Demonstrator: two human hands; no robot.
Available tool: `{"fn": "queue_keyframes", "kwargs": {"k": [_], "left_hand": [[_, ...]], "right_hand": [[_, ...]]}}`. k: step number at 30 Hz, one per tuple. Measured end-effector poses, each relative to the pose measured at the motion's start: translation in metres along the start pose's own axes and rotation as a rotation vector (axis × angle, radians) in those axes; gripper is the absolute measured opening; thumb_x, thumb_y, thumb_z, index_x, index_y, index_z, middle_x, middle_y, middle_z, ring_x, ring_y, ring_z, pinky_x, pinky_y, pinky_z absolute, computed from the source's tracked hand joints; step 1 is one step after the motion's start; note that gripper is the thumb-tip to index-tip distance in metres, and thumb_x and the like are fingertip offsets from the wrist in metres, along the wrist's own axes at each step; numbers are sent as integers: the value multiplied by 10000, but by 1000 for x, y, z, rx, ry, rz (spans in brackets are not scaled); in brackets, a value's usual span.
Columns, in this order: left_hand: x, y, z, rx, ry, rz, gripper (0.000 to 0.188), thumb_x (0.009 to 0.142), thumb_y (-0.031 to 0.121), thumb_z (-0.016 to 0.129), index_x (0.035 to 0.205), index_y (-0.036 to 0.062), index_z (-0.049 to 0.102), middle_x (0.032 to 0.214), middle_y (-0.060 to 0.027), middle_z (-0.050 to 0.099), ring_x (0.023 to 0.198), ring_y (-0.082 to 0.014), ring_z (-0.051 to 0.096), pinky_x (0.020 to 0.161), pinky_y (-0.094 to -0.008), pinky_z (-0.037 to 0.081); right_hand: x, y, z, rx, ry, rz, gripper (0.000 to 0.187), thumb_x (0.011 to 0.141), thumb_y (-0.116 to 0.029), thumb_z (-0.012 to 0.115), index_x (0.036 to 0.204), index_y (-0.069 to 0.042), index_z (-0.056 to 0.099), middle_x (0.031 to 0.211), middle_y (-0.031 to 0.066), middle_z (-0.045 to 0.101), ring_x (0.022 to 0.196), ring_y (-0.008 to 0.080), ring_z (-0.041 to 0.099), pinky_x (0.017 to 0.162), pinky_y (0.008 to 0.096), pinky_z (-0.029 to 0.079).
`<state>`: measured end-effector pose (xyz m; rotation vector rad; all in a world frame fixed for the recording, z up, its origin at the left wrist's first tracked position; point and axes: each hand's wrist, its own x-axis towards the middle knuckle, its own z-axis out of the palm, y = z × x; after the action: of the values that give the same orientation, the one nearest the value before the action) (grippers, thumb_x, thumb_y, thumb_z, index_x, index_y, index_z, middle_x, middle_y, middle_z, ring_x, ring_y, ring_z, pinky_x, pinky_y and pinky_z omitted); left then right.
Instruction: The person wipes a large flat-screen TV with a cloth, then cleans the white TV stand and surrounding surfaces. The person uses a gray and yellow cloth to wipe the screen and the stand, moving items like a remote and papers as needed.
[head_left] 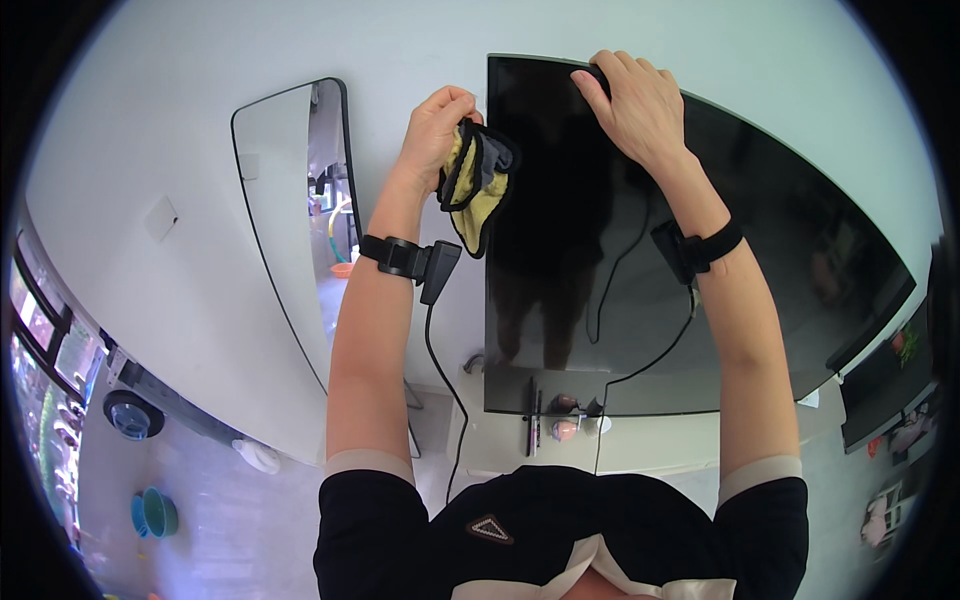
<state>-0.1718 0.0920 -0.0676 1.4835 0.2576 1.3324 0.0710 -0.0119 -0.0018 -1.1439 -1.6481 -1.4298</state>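
Note:
My left hand (437,125) is closed on the upper part of a cleaning cloth (482,212), yellow and grey with black edging. Folded and bunched, the cloth hangs beside the left edge of a large black television (780,260) and partly overlaps that edge. The television stands upright with its screen towards me. Over its top edge curls my right hand (640,105), with the thumb on the screen side; the fingertips are hidden behind the set. A black device with a cable is strapped to each of my wrists.
To the left, a tall black-framed mirror (270,170) leans at the white wall. Below the television is a white cabinet (490,445) with small items, including a pink one (564,431). Blue-green basins (160,511) stand on the floor at lower left.

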Motion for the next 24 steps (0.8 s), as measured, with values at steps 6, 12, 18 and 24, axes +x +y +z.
{"fn": "queue_keyframes", "kwargs": {"k": [6,12,18,24], "left_hand": [[9,-1,2,282,119,181,162,1015,190,583,946,45,609,793,-28,664,687,-71,530,633,-249,444],[18,1,4,330,167,178,181,1022,206,589,958,38,614,792,-50,709,633,-55,479,608,-245,405],[16,13,-2,431,84,194,221,990,183,601,1140,34,667,884,-62,759,621,-57,493,637,-232,430],[11,17,-3,437,-17,176,279,940,128,625,1176,39,745,1063,-68,755,879,-91,636,817,-259,495]], "right_hand": [[2,-1,0,1,-1,-10,375,987,-447,613,966,-76,661,790,42,634,721,259,603,699,396,445],[1,0,0,-15,-30,2,383,994,-452,602,963,-75,659,796,48,639,722,263,609,695,394,443],[2,-1,-2,-31,-57,9,387,996,-452,599,966,-71,660,807,50,649,720,264,615,693,398,451],[3,-3,-3,-19,-42,9,387,994,-450,604,967,-68,659,817,51,650,734,268,619,697,404,456]]}}
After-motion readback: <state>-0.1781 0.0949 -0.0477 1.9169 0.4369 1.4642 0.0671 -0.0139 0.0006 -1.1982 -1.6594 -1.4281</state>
